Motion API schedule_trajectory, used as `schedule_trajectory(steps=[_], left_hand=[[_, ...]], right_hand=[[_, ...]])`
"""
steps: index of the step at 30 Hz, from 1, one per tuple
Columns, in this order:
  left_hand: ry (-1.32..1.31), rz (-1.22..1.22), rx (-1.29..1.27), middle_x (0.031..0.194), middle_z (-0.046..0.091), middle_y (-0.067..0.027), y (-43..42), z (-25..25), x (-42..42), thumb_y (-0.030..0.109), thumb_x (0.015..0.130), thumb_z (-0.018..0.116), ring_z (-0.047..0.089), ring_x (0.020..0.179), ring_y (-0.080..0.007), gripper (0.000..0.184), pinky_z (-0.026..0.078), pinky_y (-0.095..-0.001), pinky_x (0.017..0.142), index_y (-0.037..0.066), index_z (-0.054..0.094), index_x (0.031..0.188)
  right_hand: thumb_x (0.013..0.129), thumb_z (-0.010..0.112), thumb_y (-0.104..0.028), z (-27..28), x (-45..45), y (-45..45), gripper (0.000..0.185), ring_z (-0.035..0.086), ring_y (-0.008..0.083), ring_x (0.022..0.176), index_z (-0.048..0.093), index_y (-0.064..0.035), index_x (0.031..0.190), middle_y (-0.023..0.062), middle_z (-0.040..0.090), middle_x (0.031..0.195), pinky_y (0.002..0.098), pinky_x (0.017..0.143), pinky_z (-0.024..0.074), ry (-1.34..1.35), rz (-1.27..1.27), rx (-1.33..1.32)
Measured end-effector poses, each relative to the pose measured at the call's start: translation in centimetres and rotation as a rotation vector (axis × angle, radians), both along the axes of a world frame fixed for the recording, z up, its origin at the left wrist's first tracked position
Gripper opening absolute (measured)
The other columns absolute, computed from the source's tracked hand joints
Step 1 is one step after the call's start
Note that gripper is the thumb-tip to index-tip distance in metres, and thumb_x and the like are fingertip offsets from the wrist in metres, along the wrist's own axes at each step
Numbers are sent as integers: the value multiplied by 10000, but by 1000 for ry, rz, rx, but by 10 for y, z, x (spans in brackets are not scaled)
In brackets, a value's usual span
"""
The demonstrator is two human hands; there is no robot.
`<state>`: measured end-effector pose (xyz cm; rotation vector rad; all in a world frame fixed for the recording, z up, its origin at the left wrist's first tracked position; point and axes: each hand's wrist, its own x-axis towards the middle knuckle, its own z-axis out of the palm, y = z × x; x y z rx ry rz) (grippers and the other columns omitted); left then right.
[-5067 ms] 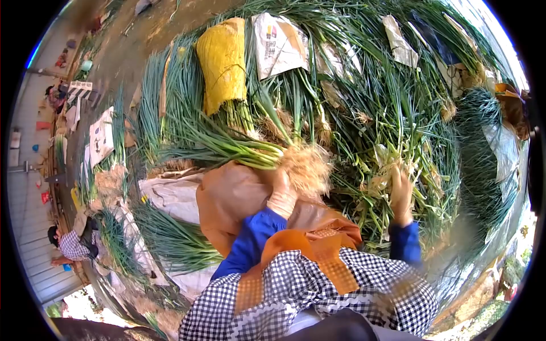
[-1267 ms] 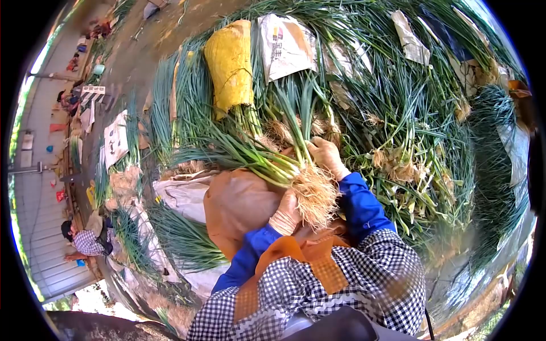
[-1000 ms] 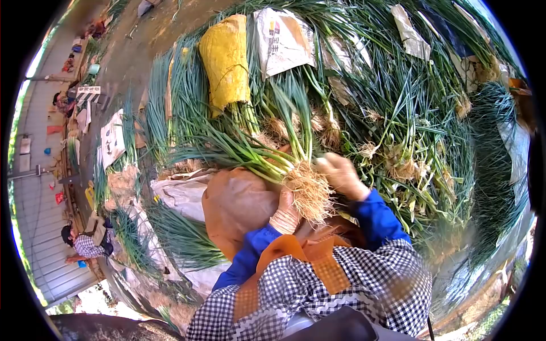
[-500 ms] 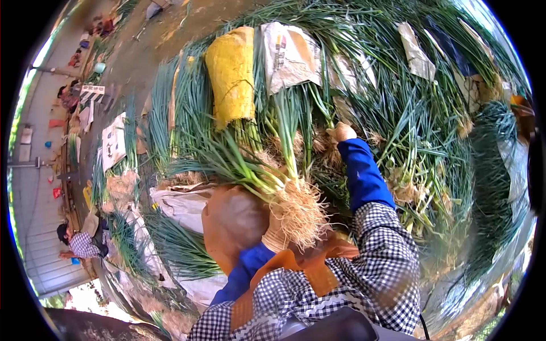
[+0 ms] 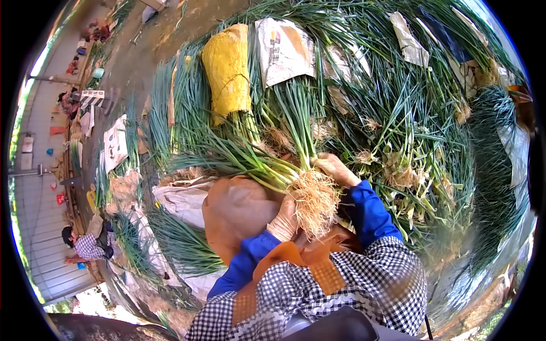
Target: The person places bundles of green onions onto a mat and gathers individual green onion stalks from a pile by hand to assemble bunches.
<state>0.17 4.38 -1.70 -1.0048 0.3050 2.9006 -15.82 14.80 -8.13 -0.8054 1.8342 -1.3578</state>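
Note:
A bunch of green onions [image 5: 267, 170] lies over my lap, its pale tangled roots [image 5: 315, 202] toward my body and its green leaves fanning away and to the left. My left hand [image 5: 284, 221] is closed around the bunch from below and left, its fingertips partly hidden by roots. At the upper right of the roots, my right hand [image 5: 336, 169] pinches green onion stems [image 5: 307, 152] just above their root end. Those leaves point up toward a white woven sack [image 5: 284, 51]. More loose green onions with roots [image 5: 278, 139] lie just beyond the bunch.
A yellow woven sack [image 5: 227, 74] covers onions ahead. Heaped green onions [image 5: 392, 102] spread ahead and right, with yellowed, trimmed-looking leaves [image 5: 406, 176] nearer. A pale sack [image 5: 185, 199] and another green pile [image 5: 182, 241] lie left. A person [image 5: 88, 243] sits far left.
My right hand has come back from the heap to the bunch and now grips stems beside its roots. The bunch in my left hand has shifted slightly up and right.

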Motion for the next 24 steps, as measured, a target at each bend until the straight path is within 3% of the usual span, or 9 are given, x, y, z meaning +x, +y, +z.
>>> schedule_trajectory(steps=[1, 3, 6, 10, 11, 14, 19, 22, 24], left_hand=[[3, -3, -6, 1053, 585, -155, 1, -6, 3, 79, 794, 520, 597, 895, -278, 360, 503, -400, 829, -17, 487, 1140], [-5, -47, 125, 1055, 583, -168, 4, -27, 5, 93, 798, 512, 587, 920, -288, 360, 493, -409, 840, -23, 488, 1138], [44, -64, 135, 1050, 581, -195, 5, -42, 4, 119, 805, 497, 571, 943, -323, 339, 465, -443, 863, -40, 506, 1104], [-45, -69, 94, 1044, 573, -189, 7, -45, 4, 137, 821, 489, 563, 931, -325, 329, 457, -440, 863, -27, 499, 1105], [-60, -56, 133, 1037, 564, -179, 7, -45, 3, 145, 846, 472, 560, 920, -308, 311, 471, -423, 841, -4, 485, 1119], [-52, -63, 124, 1026, 565, -169, 7, -44, 3, 137, 838, 479, 565, 902, -302, 317, 479, -428, 822, 0, 485, 1123], [7, -52, 125, 1000, 568, -163, 5, -42, 3, 136, 827, 493, 568, 886, -291, 309, 487, -428, 805, 14, 500, 1111], [54, 67, 94, 1009, 590, -190, 4, -46, -2, 125, 771, 539, 587, 890, -315, 362, 493, -440, 817, -25, 507, 1099], [41, 123, 65, 1007, 590, -189, -1, -42, -7, 109, 763, 541, 590, 888, -315, 368, 498, -437, 815, -27, 505, 1104]], right_hand=[[856, 467, -357, -1, -1, -14, 382, 596, 258, 808, 633, -13, 841, 161, 629, 860, 348, 745, 445, -172, -134, 236], [844, 452, -442, -8, -1, -31, 437, 617, 320, 776, 652, -53, 820, 154, 646, 760, 379, 744, 479, 363, -168, 504], [842, 449, -402, 21, 0, -40, 392, 636, 292, 751, 669, -80, 800, 119, 653, 764, 401, 691, 496, 502, -10, 782], [810, 497, -263, 23, 9, -27, 238, 631, 307, 670, 658, -103, 739, 114, 648, 731, 377, 580, 496, 582, -54, 709], [826, 494, -430, -2, 12, -23, 376, 599, 317, 593, 602, -104, 674, 136, 599, 623, 413, 548, 474, 595, -257, 570], [791, 512, -558, -2, 1, -24, 499, 606, 341, 676, 589, -69, 732, 195, 602, 679, 415, 605, 474, 503, -339, 588], [804, 549, -360, -8, -14, -42, 317, 602, 340, 729, 613, -50, 830, 188, 614, 742, 411, 631, 471, 571, -188, 401], [842, 567, -269, 11, 12, -40, 214, 596, 222, 627, 618, -62, 858, 148, 613, 700, 341, 574, 472, 470, -173, 430], [894, 534, -228, 24, 43, -14, 265, 498, 86, 703, 584, -31, 1064, -18, 589, 820, 269, 627, 451, -434, -213, -319]])
